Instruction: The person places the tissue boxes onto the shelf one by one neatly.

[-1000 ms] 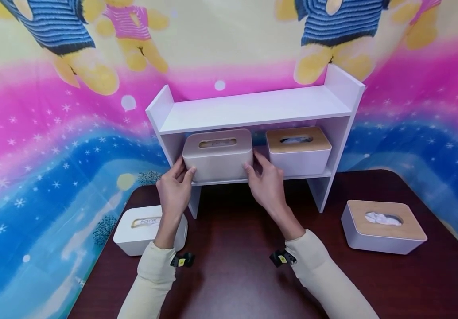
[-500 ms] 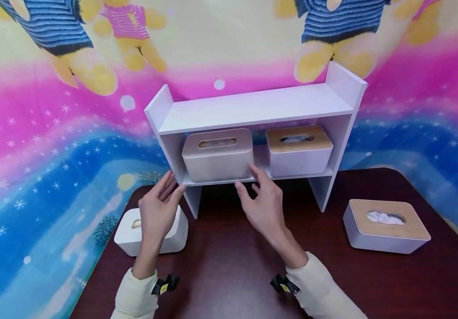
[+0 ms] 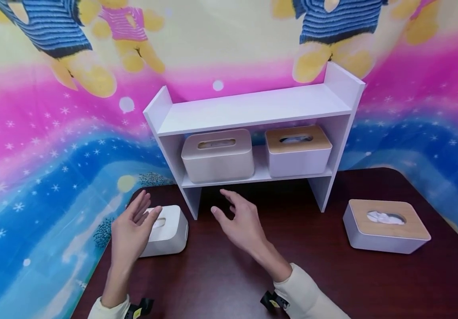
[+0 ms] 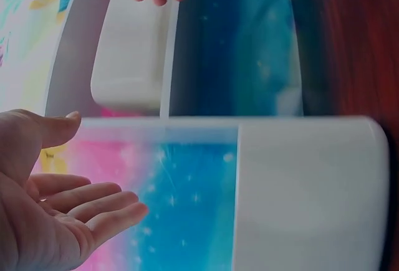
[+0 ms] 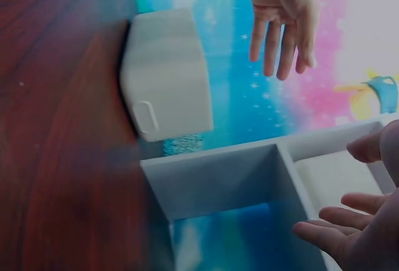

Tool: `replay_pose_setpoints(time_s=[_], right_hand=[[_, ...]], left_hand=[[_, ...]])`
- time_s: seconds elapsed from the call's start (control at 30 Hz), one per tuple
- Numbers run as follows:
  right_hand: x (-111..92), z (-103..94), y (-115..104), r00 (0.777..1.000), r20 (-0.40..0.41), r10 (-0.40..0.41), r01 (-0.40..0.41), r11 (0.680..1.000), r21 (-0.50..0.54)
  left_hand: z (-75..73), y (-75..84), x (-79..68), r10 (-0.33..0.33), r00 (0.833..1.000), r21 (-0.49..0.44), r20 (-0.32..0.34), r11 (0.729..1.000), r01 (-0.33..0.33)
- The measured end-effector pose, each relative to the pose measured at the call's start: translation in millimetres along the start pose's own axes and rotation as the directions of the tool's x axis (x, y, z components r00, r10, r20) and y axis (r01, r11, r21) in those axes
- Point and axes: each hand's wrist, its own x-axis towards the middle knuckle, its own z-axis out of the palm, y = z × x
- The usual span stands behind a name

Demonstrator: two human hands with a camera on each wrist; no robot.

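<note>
The beige tissue box (image 3: 218, 166) sits upright on the lower board of the white shelf (image 3: 257, 106), toward its left end, and in my head view neither hand touches it. The left hand (image 3: 128, 235) is empty, its fingers loosely straight and thumb apart, in front of the white box (image 3: 171, 237) and hiding part of it; the left wrist view shows me a gap between them. The right hand (image 3: 240, 221) holds nothing either, fingers relaxed in the air in front of the shelf. In the beige box's slot (image 3: 217, 144) I can make out faint grey marks, too small to read, and the hand partly covers the white box's slot. A yellow patch on the black wrist strap (image 3: 137, 310) is illegible to me too. A wood-topped box (image 3: 298, 161) stands on the shelf just right of the beige one, and another wooden-lidded box (image 3: 386, 230) rests at the right on the dark red-brown surface (image 3: 221, 274), both with white tissue in their openings. The backdrop (image 3: 33, 133) is printed with snowflakes and bears in striped tops.
</note>
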Motion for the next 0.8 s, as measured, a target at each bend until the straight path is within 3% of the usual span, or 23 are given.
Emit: replay_pose_setpoints(time_s=[0.27,0.53,0.7,0.8], right_hand=[[-2,17.6,17,0.993,0.112,0.049,-0.049,0.999,-0.004],[-4,36.1,29,0.967,0.240,0.085,-0.072,0.995,-0.063],[-6,50.8,30,0.952,0.289,0.100,-0.077,0.993,-0.090],[-8,59.4,30,0.941,0.320,0.111,-0.081,0.991,-0.106]], left_hand=[[-22.4,-28.7,-6.5,-0.046,0.999,0.133,0.010,0.990,0.045],[-39.9,-56.3,-9.5,-0.097,0.995,0.178,0.030,0.980,0.090],[-47.8,-71.7,-12.5,-0.162,0.985,0.213,0.067,0.966,0.144],[-51.6,-80.8,-12.9,-0.223,0.970,0.237,0.094,0.952,0.196]])
